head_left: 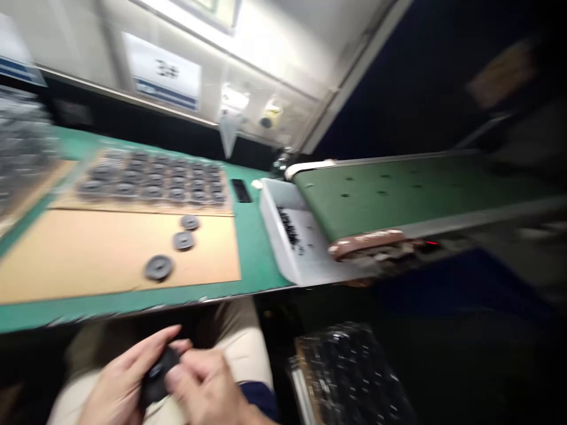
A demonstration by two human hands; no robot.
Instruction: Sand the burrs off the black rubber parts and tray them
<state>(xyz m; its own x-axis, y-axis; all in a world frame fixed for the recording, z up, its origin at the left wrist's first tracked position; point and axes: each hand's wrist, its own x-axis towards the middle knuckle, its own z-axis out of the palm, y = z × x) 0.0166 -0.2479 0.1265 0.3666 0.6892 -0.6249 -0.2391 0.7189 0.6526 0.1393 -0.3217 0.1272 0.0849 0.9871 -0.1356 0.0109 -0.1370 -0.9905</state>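
Above my lap, my left hand (126, 375) is closed round a black disc-shaped part (156, 381), smeared by motion. My right hand (206, 381) presses on the same part from the right, thumb and fingers pinched at its edge; whether they hold a smaller piece is hidden. On the cardboard sheet (88, 248) ahead lie a dark round disc (158, 268) with a centre hole and two smaller-looking discs (184, 240) behind it. A clear tray (155, 198) with rows of similar discs stands at the back of the cardboard.
A white bin (277, 236) with small black pieces (290, 227) stands at the table's right end, beside a green conveyor belt (376, 195) carrying small dark items. A black flat object (241, 190) lies on the green table (261, 260). Wrapped black trays (354, 372) stand low at right.
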